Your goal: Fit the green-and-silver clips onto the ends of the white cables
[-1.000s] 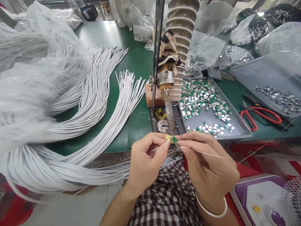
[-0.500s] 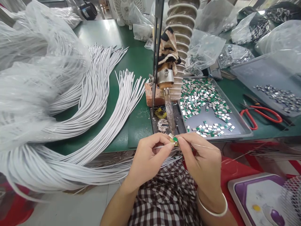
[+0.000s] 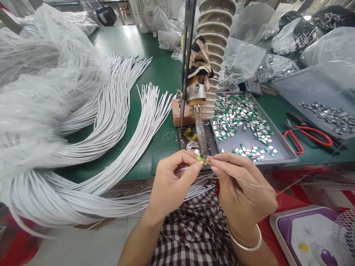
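My left hand [image 3: 173,183] is closed in a pinch at a small green circuit board [image 3: 203,158], with a white cable [image 3: 181,169] running between its fingers. Whether the cable's end touches the board is too small to tell. My right hand [image 3: 245,192] grips a thin solder wire [image 3: 240,179], whose end reaches the board. Just above the fingertips is the lower end of a soldering iron [image 3: 200,131], clamped pointing downward on a black metal stand [image 3: 185,66]. Between the fingertips, a bit of yellow also shows beside the board.
Bundles of white cables [image 3: 138,136] spread over the left side of the green table. On the right, a metal tray [image 3: 230,146] holds many small boards, with red-handled pliers [image 3: 313,133] beyond it. A brick [image 3: 180,113] and a ribbed hose [image 3: 215,33] stand behind the iron.
My right fingers have drawn back from the board and hold the solder wire against it. The board, in my left fingers, has moved slightly up, closer to the iron's tip.
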